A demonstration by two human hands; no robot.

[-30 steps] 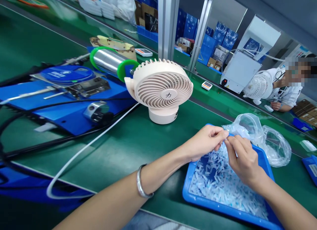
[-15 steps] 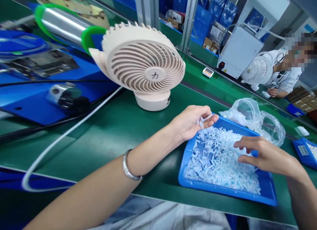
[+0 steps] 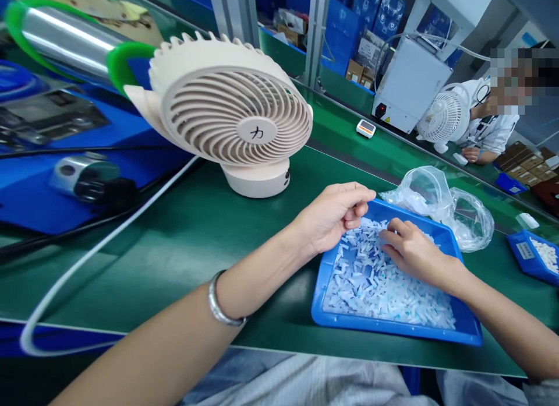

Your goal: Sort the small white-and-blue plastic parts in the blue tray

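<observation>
A blue tray (image 3: 393, 334) holds a heap of small white and pale blue plastic pieces (image 3: 371, 289). Over its far left corner, my left hand (image 3: 338, 214) is closed with its fingers curled in; the small plastic pieces it held a moment earlier are now hidden by the fingers. My right hand (image 3: 413, 249) reaches into the tray from the right. Its bent fingers come together at the heap's surface near the middle, and I cannot make out what is between the fingertips.
A pale pink fan (image 3: 257, 129) stands left of the tray on the green table (image 3: 152, 278). Behind the tray lies a clear plastic bag (image 3: 430, 190). Another blue tray (image 3: 526, 257) sits at right. A white cable (image 3: 100, 251) crosses the left side. A person (image 3: 489, 120) sits across.
My right hand has moved left and down onto the heap, its fingers drawing together. My left hand's fingers have curled in, covering the pieces that showed there. The view has shifted slightly.
</observation>
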